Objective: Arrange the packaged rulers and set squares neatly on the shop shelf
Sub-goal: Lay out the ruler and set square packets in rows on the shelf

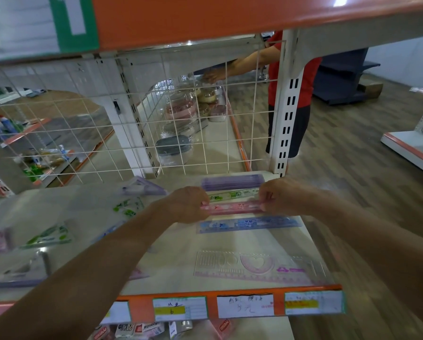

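Rulers and set squares in clear sleeves lie on the white shop shelf [176, 249]. At its right end we find a column of items. Nearest the front edge is the largest, a geometry set pack [254, 266] with a heart-shaped protractor. Behind it, in order, lie the blue ruler [249, 224], the pink ruler [235, 208], the green ruler [235, 194] and the purple ruler pack [232, 182], which sits against the wire mesh. All run roughly parallel to the shelf front. To the left, a purple set square [144, 188] and several blurred packs lie loose and askew.

We hold the pink ruler at both ends. The left hand [188, 204] curls its fingers round the left end; the right hand [279, 197] pinches the right end. The ruler sits flat or nearly flat, just beside the green ruler.

We judge each ruler light, thin and stiff along its length, with some flex. The film sleeve is likely slippery. We recommend gripping the two ends by the edges and squaring each item against its neighbour.
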`<control>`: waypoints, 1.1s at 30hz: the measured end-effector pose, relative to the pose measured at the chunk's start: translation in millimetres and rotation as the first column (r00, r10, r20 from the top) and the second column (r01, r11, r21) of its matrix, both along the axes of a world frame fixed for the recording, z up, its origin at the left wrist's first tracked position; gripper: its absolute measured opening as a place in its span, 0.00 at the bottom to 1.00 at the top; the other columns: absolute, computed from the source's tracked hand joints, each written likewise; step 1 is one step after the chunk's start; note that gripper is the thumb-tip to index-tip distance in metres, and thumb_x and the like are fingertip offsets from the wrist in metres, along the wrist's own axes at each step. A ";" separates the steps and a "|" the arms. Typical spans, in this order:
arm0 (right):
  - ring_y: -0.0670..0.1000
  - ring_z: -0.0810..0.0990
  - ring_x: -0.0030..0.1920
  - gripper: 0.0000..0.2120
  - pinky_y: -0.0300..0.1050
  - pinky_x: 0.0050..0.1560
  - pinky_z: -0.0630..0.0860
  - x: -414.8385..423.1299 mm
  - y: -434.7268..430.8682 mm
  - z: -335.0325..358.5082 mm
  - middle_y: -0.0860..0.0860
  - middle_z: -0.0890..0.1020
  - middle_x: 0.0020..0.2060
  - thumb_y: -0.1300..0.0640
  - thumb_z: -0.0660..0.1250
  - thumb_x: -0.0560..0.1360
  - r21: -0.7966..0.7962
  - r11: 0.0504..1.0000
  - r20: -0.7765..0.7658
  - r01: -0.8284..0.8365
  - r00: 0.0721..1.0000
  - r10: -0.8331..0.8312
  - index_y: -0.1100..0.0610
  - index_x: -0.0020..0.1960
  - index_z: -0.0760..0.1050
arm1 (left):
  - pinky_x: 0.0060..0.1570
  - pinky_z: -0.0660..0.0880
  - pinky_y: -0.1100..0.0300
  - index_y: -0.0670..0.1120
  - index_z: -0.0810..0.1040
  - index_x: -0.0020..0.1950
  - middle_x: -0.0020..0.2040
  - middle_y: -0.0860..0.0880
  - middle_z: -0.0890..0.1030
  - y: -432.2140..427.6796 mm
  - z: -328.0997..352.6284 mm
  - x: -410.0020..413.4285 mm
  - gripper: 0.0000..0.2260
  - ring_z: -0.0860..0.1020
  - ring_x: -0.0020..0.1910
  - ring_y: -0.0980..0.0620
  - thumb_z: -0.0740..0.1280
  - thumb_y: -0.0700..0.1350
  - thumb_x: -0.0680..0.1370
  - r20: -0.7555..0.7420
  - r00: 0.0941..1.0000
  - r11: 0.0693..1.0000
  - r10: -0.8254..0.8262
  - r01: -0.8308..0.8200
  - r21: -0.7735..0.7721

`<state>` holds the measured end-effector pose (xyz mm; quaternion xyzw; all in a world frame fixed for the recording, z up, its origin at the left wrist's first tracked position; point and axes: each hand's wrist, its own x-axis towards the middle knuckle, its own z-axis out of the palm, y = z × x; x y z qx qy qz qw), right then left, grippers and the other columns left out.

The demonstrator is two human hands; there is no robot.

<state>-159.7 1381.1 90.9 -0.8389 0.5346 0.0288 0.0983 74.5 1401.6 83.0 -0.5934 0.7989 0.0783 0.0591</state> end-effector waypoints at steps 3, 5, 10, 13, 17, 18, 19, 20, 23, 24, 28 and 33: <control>0.49 0.76 0.46 0.09 0.44 0.49 0.75 2.2 -3.2 1.0 0.47 0.78 0.45 0.51 0.65 0.75 0.023 1.000 -0.010 0.003 1.000 -0.003 0.50 0.53 0.77 | 0.59 0.68 0.58 0.46 0.72 0.66 0.65 0.46 0.73 -3.6 2.4 -4.8 0.18 0.71 0.63 0.48 0.63 0.52 0.78 0.063 0.998 1.000 0.015 -0.016 0.018; 0.50 0.78 0.46 0.10 0.44 0.49 0.76 3.9 -3.8 1.6 0.48 0.80 0.44 0.52 0.65 0.74 0.038 0.999 -0.016 0.000 1.000 0.001 0.52 0.53 0.79 | 0.60 0.67 0.57 0.45 0.72 0.67 0.66 0.46 0.72 -5.3 4.4 -6.9 0.19 0.71 0.63 0.48 0.63 0.52 0.78 0.085 0.996 0.999 0.017 -0.020 0.042; 0.49 0.78 0.47 0.10 0.43 0.50 0.77 4.4 -2.8 2.9 0.48 0.82 0.47 0.52 0.65 0.75 0.045 0.999 -0.005 -0.001 1.000 0.001 0.50 0.54 0.80 | 0.59 0.67 0.59 0.46 0.70 0.68 0.66 0.46 0.72 -6.9 8.7 -7.6 0.21 0.71 0.63 0.49 0.65 0.52 0.77 0.075 0.997 0.998 0.025 -0.029 0.055; 0.48 0.77 0.48 0.09 0.45 0.52 0.77 2.8 -3.5 1.0 0.46 0.80 0.46 0.52 0.65 0.74 0.032 0.999 0.016 -0.003 1.000 0.002 0.48 0.53 0.79 | 0.59 0.68 0.59 0.47 0.70 0.67 0.65 0.47 0.73 -6.3 13.0 -2.3 0.22 0.72 0.62 0.49 0.68 0.50 0.75 0.004 0.998 0.997 0.058 -0.058 0.043; 0.47 0.76 0.47 0.09 0.42 0.50 0.75 1.4 -4.1 0.0 0.45 0.79 0.46 0.51 0.66 0.74 0.020 1.000 0.012 -0.014 1.000 0.014 0.47 0.54 0.78 | 0.59 0.69 0.57 0.47 0.72 0.66 0.63 0.46 0.73 -0.8 10.9 8.7 0.19 0.72 0.61 0.48 0.68 0.46 0.75 0.028 0.996 0.995 0.083 -0.085 0.047; 0.47 0.76 0.47 0.09 0.41 0.50 0.74 1.2 -4.2 -0.3 0.45 0.78 0.47 0.51 0.65 0.75 0.023 1.000 0.009 -0.016 1.000 0.016 0.47 0.55 0.78 | 0.58 0.69 0.57 0.47 0.72 0.66 0.63 0.46 0.73 1.1 9.8 10.0 0.19 0.72 0.60 0.48 0.67 0.46 0.76 0.037 0.996 0.995 0.085 -0.086 0.049; 0.47 0.75 0.47 0.10 0.41 0.49 0.74 1.2 -4.9 -1.2 0.45 0.79 0.47 0.51 0.65 0.75 0.024 1.000 0.006 -0.020 1.000 0.020 0.47 0.55 0.78 | 0.57 0.69 0.58 0.48 0.72 0.66 0.62 0.46 0.74 2.6 8.7 10.6 0.18 0.72 0.60 0.48 0.67 0.46 0.76 0.037 0.995 0.995 0.087 -0.089 0.049; 0.46 0.74 0.47 0.10 0.40 0.49 0.73 1.5 -5.6 -2.0 0.45 0.79 0.49 0.51 0.65 0.75 0.022 0.999 0.005 -0.025 1.000 0.025 0.47 0.56 0.78 | 0.56 0.68 0.58 0.48 0.73 0.66 0.62 0.46 0.74 3.8 8.0 10.8 0.17 0.73 0.60 0.48 0.66 0.47 0.77 0.030 0.995 0.995 0.091 -0.092 0.044; 0.48 0.74 0.49 0.11 0.40 0.49 0.72 -0.1 -6.1 -0.6 0.47 0.79 0.52 0.50 0.65 0.76 0.037 0.999 0.017 -0.033 0.999 0.033 0.47 0.57 0.78 | 0.55 0.68 0.59 0.47 0.73 0.66 0.62 0.45 0.75 4.3 8.0 11.1 0.18 0.73 0.59 0.48 0.67 0.46 0.76 0.011 0.994 0.993 0.106 -0.107 0.046; 0.49 0.75 0.51 0.12 0.41 0.51 0.72 -1.9 -5.5 1.6 0.48 0.78 0.53 0.50 0.65 0.76 0.051 0.998 0.029 -0.031 0.999 0.029 0.48 0.59 0.77 | 0.55 0.68 0.60 0.47 0.72 0.67 0.62 0.46 0.74 4.0 9.0 12.4 0.20 0.73 0.60 0.48 0.68 0.46 0.76 0.011 0.993 0.992 0.116 -0.117 0.052; 0.51 0.72 0.61 0.23 0.44 0.59 0.72 -10.7 -4.1 6.0 0.49 0.73 0.62 0.53 0.67 0.74 0.080 0.997 -0.008 0.000 1.000 0.001 0.47 0.68 0.70 | 0.56 0.69 0.61 0.46 0.71 0.69 0.62 0.45 0.75 3.7 11.4 18.6 0.24 0.73 0.61 0.47 0.70 0.44 0.74 -0.044 0.983 0.980 0.181 -0.176 0.093; 0.50 0.74 0.53 0.19 0.38 0.47 0.72 -8.0 -3.2 0.7 0.47 0.76 0.57 0.59 0.63 0.74 0.086 0.996 0.004 0.004 1.000 -0.005 0.49 0.64 0.72 | 0.55 0.70 0.59 0.44 0.75 0.64 0.59 0.45 0.77 3.7 9.6 8.8 0.19 0.76 0.57 0.47 0.69 0.43 0.74 -0.106 0.977 0.982 0.185 -0.178 0.069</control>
